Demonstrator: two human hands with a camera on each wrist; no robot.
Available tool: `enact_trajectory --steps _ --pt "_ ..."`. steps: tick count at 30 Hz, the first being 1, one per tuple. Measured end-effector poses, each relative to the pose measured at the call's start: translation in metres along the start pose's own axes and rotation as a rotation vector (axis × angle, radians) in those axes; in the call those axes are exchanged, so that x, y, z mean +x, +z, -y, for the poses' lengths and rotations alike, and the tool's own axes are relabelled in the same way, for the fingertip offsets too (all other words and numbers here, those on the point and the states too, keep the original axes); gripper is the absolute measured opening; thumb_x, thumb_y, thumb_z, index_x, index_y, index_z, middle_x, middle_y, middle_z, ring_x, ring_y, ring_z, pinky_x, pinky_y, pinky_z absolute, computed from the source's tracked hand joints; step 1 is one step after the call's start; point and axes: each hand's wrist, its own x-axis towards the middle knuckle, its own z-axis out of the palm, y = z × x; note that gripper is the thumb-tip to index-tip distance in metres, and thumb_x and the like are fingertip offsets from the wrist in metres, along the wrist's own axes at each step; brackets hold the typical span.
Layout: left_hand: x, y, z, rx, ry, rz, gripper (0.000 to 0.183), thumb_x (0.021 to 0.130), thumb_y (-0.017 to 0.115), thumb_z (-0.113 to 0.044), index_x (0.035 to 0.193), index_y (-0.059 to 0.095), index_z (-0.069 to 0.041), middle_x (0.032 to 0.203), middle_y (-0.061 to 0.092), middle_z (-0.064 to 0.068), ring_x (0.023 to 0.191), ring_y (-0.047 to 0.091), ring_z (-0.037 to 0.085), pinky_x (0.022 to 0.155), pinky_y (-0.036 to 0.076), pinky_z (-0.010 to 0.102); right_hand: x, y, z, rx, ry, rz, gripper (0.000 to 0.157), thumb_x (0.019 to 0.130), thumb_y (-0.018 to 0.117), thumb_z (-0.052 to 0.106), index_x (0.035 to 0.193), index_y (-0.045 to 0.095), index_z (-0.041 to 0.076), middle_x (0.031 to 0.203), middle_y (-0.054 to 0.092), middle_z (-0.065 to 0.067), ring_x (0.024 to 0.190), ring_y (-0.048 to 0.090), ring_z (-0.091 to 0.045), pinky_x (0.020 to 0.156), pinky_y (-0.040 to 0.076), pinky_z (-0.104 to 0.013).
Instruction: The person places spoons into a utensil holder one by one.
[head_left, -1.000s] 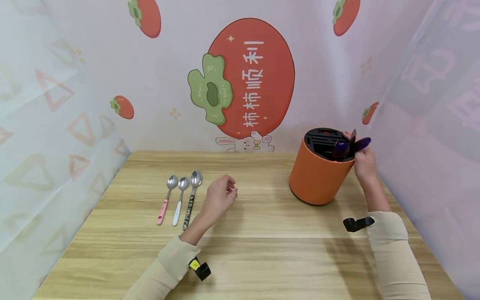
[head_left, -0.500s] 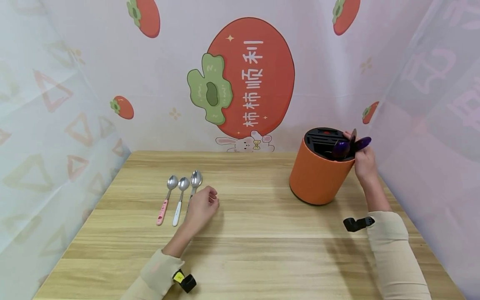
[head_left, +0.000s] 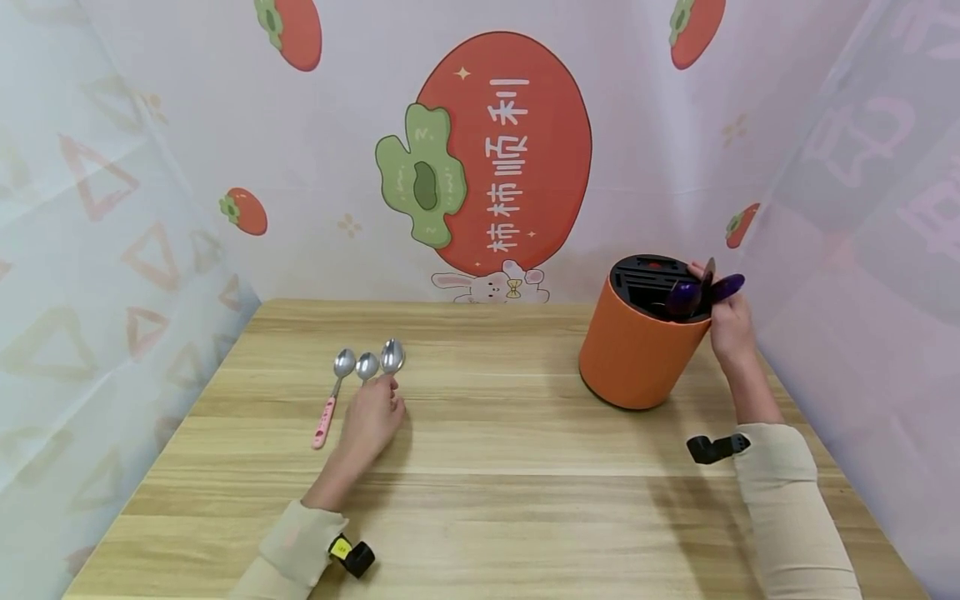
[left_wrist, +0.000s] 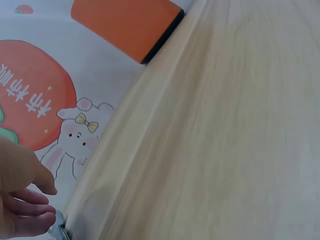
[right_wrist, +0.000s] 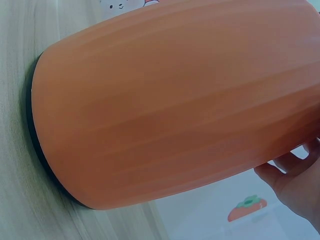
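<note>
Three metal spoons lie side by side on the table in the head view: one with a pink handle [head_left: 324,423], a middle spoon [head_left: 367,367], and a larger spoon [head_left: 392,357]. My left hand [head_left: 372,417] is over the handles of the middle and larger spoons, hiding them. In the left wrist view its thumb and fingers [left_wrist: 32,207] are apart, near a bit of spoon metal at the bottom edge. My right hand [head_left: 731,333] holds the upper right side of an orange utensil holder [head_left: 641,354], fingertips at its black slotted top.
Utensils with purple rounded ends [head_left: 682,297] stick out of the holder beside my right hand. The wooden table [head_left: 525,517] runs back to a printed cloth wall [head_left: 330,167], with cloth on both sides too.
My left hand has moved left and nearer, from beside the larger spoon to over the spoon handles. The right hand and the orange holder stay where they were.
</note>
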Motion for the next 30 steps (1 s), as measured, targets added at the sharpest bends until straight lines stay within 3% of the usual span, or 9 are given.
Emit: enact_trajectory --steps 5,8,13,16,20,30 --pt "-0.001 0.002 0.009 0.086 0.022 0.0 0.012 0.082 0.066 -0.001 0.091 0.062 0.005 0.083 0.063 0.02 0.069 0.057 0.03 0.057 0.049 0.041 0.001 0.0 0.0 -0.006 0.02 0.01 0.059 0.108 0.029 0.042 0.146 0.046 0.001 0.158 0.035 -0.021 0.152 0.024 -0.031 0.126 0.014 -0.043" --pt "0.0 0.004 0.013 0.107 0.05 -0.036 0.008 0.081 0.065 0.001 0.085 0.058 0.004 0.078 0.057 0.018 0.063 0.052 0.027 0.052 0.046 0.04 0.002 -0.001 0.0 -0.008 0.019 0.008 0.059 0.108 0.028 0.042 0.146 0.046 0.0 0.158 0.035 -0.021 0.151 0.025 -0.032 0.126 0.014 -0.044" --pt "0.004 0.005 0.016 0.163 0.072 -0.092 0.01 0.079 0.064 0.002 0.078 0.054 0.006 0.073 0.055 0.02 0.059 0.054 0.032 0.053 0.049 0.049 0.001 0.0 0.0 -0.011 0.013 0.004 0.059 0.108 0.028 0.042 0.146 0.046 0.001 0.158 0.036 -0.021 0.151 0.025 -0.032 0.126 0.015 -0.043" --pt "0.006 0.005 0.017 0.211 0.066 -0.067 0.01 0.08 0.062 0.004 0.074 0.054 0.006 0.07 0.055 0.02 0.058 0.055 0.033 0.052 0.049 0.046 0.001 0.0 0.001 0.002 0.012 0.004 0.059 0.108 0.029 0.043 0.146 0.047 0.0 0.158 0.036 -0.02 0.152 0.025 -0.029 0.126 0.014 -0.042" --pt "0.009 0.004 0.02 0.238 0.056 -0.009 0.019 0.081 0.058 0.004 0.064 0.051 -0.003 0.064 0.056 0.016 0.054 0.054 0.028 0.047 0.046 0.042 0.0 0.0 0.002 0.03 0.025 0.018 0.061 0.107 0.029 0.046 0.147 0.047 0.003 0.16 0.034 -0.016 0.153 0.021 -0.023 0.127 0.013 -0.04" --pt "0.017 -0.001 0.026 0.164 0.019 0.097 0.032 0.082 0.061 -0.001 0.057 0.044 -0.011 0.054 0.047 0.005 0.049 0.045 0.018 0.041 0.034 0.03 0.0 -0.001 0.0 0.015 0.044 0.014 0.061 0.107 0.029 0.047 0.147 0.046 0.005 0.16 0.034 -0.016 0.153 0.021 -0.024 0.127 0.013 -0.042"
